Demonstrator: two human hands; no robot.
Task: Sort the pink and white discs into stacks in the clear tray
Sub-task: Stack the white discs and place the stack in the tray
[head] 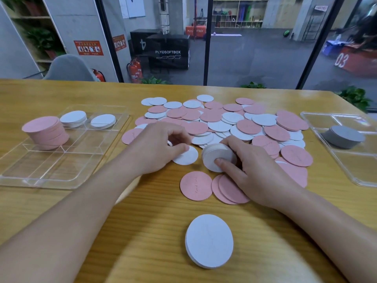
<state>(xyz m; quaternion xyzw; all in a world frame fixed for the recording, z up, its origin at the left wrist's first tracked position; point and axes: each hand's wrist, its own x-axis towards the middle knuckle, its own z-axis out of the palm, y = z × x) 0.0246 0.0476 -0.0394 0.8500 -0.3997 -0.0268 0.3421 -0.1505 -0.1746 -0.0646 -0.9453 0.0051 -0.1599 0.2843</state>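
1. At far left I see a clear tray flat on the wooden bench, its near rim close to the bench's front-left area. A tall pink stack stands upright in a left compartment. Two short white stacks and sit in the far compartments. The near compartments hold nothing.
2. My left hand rests at the pile's near-left edge. Its fingers are curled, the thumb pressing a single white disc lying flat on the bench.
3. Just beside it, my right hand grips a small white stack, tilted on edge with its flat face toward me, thumb across the face.
4. Behind both hands, a loose pile of pink and white discs spreads wide across the bench middle, all lying flat and overlapping.
5. Nearest me, three pink discs and one white disc lie flat, with bare bench around them.
6. At far right, a second clear tray holds a grey stack.
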